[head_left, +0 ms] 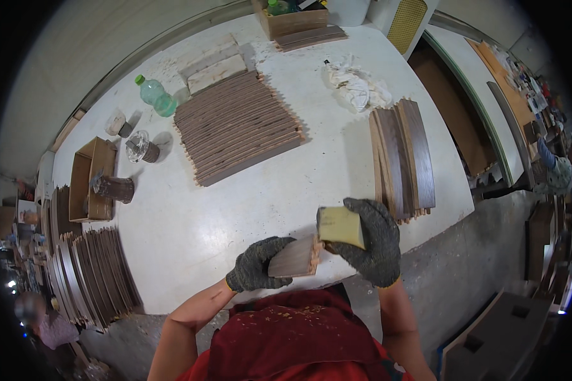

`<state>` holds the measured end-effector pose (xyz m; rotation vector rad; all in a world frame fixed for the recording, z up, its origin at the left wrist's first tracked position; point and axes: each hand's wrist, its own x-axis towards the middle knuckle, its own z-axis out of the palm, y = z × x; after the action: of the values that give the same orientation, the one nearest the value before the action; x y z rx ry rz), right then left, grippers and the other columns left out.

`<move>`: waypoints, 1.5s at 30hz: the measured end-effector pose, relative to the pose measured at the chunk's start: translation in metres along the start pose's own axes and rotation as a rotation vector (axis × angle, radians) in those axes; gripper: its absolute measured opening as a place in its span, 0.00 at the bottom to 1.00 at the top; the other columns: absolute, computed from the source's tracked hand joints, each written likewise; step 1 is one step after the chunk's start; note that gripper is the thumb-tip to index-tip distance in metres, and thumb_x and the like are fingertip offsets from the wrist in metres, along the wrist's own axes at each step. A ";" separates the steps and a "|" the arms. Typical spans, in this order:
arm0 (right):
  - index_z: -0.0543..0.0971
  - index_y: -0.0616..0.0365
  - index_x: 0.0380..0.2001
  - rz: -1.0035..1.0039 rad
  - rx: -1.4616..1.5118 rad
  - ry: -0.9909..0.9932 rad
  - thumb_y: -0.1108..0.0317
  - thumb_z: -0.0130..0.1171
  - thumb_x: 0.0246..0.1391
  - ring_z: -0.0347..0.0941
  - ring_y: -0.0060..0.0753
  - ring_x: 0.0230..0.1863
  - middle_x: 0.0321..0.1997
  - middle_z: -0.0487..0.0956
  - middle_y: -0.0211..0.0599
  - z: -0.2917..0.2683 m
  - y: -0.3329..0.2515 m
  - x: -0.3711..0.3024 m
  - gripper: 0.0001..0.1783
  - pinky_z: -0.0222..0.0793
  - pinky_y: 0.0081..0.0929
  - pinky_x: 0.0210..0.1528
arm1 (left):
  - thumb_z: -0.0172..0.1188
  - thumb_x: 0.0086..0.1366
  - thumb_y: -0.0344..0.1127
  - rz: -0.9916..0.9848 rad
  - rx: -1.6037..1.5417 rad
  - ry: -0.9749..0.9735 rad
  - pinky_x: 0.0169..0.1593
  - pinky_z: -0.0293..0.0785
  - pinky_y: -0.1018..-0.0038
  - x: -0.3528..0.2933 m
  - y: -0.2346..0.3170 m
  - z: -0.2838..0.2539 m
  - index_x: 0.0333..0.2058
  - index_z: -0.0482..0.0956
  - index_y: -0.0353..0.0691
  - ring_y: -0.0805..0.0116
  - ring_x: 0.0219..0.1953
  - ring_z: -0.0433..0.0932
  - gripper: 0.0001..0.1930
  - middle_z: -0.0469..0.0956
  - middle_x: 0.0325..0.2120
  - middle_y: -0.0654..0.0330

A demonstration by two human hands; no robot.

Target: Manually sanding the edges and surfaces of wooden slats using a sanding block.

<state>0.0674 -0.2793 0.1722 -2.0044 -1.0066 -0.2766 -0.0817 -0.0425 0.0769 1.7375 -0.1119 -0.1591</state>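
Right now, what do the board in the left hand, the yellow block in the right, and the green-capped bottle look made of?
Board: probably wood, brown, fairly matte; streaky face, paler jagged end.
Yellow block: maybe foam or folded abrasive paper, dull; even colour, texture too fine to settle it.
Green-capped bottle: likely plastic, smooth and glossy; see-through green tint with highlights.

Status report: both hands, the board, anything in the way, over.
Left hand gripping board. Right hand holding yellow block by board's notched end, contact unclear. Nearest possible obstacle: stack just beyond right hand.
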 end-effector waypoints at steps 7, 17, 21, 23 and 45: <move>0.75 0.62 0.55 0.382 0.437 0.119 0.66 0.76 0.43 0.75 0.38 0.54 0.50 0.79 0.43 0.015 0.029 -0.006 0.34 0.72 0.33 0.55 | 0.82 0.43 0.47 -0.057 -0.504 0.042 0.60 0.68 0.65 0.006 0.022 0.003 0.67 0.62 0.39 0.65 0.56 0.72 0.54 0.73 0.56 0.61; 0.73 0.66 0.59 0.766 0.949 0.176 0.74 0.68 0.46 0.74 0.29 0.51 0.52 0.78 0.38 0.012 0.020 -0.047 0.34 0.70 0.25 0.55 | 0.66 0.63 0.50 -0.105 -0.005 0.671 0.52 0.76 0.68 0.036 0.025 -0.035 0.57 0.73 0.36 0.65 0.47 0.78 0.30 0.80 0.47 0.56; 0.72 0.66 0.60 0.784 0.889 0.140 0.74 0.69 0.45 0.73 0.27 0.52 0.54 0.77 0.36 0.014 0.018 -0.054 0.35 0.70 0.27 0.56 | 0.60 0.68 0.47 -0.047 -1.168 0.752 0.51 0.80 0.59 0.055 0.038 -0.038 0.52 0.74 0.38 0.60 0.42 0.80 0.21 0.78 0.36 0.56; 0.73 0.66 0.59 0.779 0.860 0.141 0.71 0.71 0.45 0.73 0.28 0.52 0.54 0.77 0.37 0.015 0.014 -0.055 0.35 0.70 0.28 0.56 | 0.61 0.67 0.44 0.041 -1.340 0.739 0.53 0.80 0.56 0.071 0.046 -0.037 0.52 0.73 0.37 0.55 0.42 0.81 0.20 0.78 0.39 0.52; 0.79 0.49 0.56 -0.558 -0.409 -0.542 0.62 0.59 0.46 0.74 0.37 0.47 0.53 0.77 0.33 -0.022 -0.031 0.000 0.29 0.70 0.40 0.45 | 0.58 0.68 0.37 -0.171 -1.269 0.780 0.47 0.83 0.57 0.089 0.035 -0.032 0.44 0.74 0.38 0.55 0.38 0.80 0.11 0.77 0.37 0.51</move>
<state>0.0484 -0.2871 0.2039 -2.1694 -1.9939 -0.2522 0.0124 -0.0327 0.1130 0.4450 0.5979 0.2891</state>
